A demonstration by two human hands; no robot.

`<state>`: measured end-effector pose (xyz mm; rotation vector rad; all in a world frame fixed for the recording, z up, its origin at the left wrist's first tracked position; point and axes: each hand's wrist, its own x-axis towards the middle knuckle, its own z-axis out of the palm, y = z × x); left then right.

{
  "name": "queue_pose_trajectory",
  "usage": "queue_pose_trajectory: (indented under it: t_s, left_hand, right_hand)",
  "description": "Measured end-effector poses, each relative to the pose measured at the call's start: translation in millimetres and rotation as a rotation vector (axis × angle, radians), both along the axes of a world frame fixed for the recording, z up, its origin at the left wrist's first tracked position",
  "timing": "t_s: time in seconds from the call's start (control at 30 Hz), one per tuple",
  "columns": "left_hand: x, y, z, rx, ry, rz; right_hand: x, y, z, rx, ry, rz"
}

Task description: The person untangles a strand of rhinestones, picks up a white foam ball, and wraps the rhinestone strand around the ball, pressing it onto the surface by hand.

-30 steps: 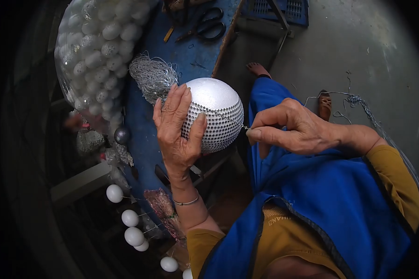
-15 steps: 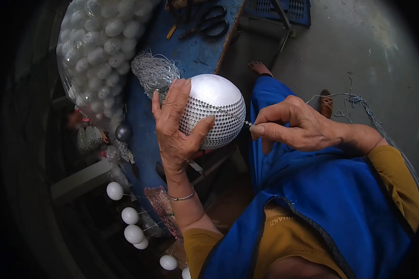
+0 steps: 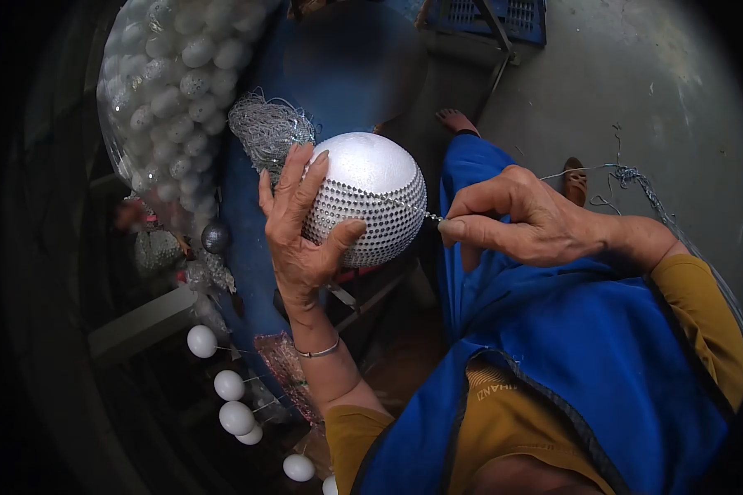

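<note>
A white foam ball sits in front of me, its top bare and its lower part wrapped in rows of small silvery rhinestones. My left hand holds it from the left side, fingers over the far edge and thumb pressed on the rows. From the ball's right side a short taut piece of rhinestone chain runs to my right hand, which pinches it between thumb and forefinger. Behind my left fingers, a tangled bundle of silvery strands lies on the blue table.
A clear bag of white and speckled balls stands at the left. Several white balls on sticks jut out at the lower left. A dark grey ball is near the table edge. Silvery strands trail by my right arm. A blue crate stands at the top.
The ball and my left hand have shifted slightly left. More chain shows between the ball and my right hand, which has barely moved. A dark blur now covers the scissors on the table.
</note>
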<state>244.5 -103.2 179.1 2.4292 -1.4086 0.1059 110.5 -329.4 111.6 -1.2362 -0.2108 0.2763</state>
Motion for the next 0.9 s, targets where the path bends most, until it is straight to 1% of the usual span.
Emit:
queue_pose_trajectory:
  t_s: [0.1,0.17,0.2,0.27,0.3,0.37,0.4,0.47,0.53,0.57,0.67,0.73,0.77,0.9]
  left_hand:
    - [8,3,5,0.046,0.017,-0.025]
    - [4,7,1,-0.070,0.192,0.022]
    - [4,6,-5,-0.069,0.194,0.021]
    - [1,5,-17,-0.222,0.182,0.067]
    - [-1,5,-17,-0.219,0.184,0.070]
    - [-2,1,-16,-0.157,0.068,0.057]
    - [-2,-1,-13,-0.155,0.069,0.058]
    - [0,-3,-7,0.008,-0.017,-0.004]
    - [4,-1,-5,0.051,-0.014,0.018]
    - [5,-1,-4,0.094,-0.012,0.042]
    - [4,-2,-2,0.047,0.022,0.051]
    - [4,-2,-3,0.013,0.029,0.047]
    - [4,-2,-4,-0.024,0.036,0.040]
    - [0,-1,-6,-0.011,0.011,0.075]
  right_hand:
    - [1,2,1,0.033,0.008,0.010]
    - [1,3,1,0.051,0.042,0.017]
    - [1,2,0,0.043,0.044,0.022]
    - [1,3,-1,0.036,0.046,0.031]
    - [1,3,-2,0.042,0.049,0.034]
    - [1,5,-3,0.047,0.050,0.035]
    - [1,7,-2,0.064,0.011,0.035]
    - [4,10,2,0.083,-0.026,0.035]
    - [8,12,11,0.125,-0.133,0.058]
    - [9,15,12,0.126,-0.136,0.059]
    - [9,24,9,0.203,-0.193,0.044]
    - [7,23,6,0.223,-0.079,0.080]
    - [6,21,3,0.221,-0.080,0.083]
    - [6,10,-2,0.134,-0.001,0.082]
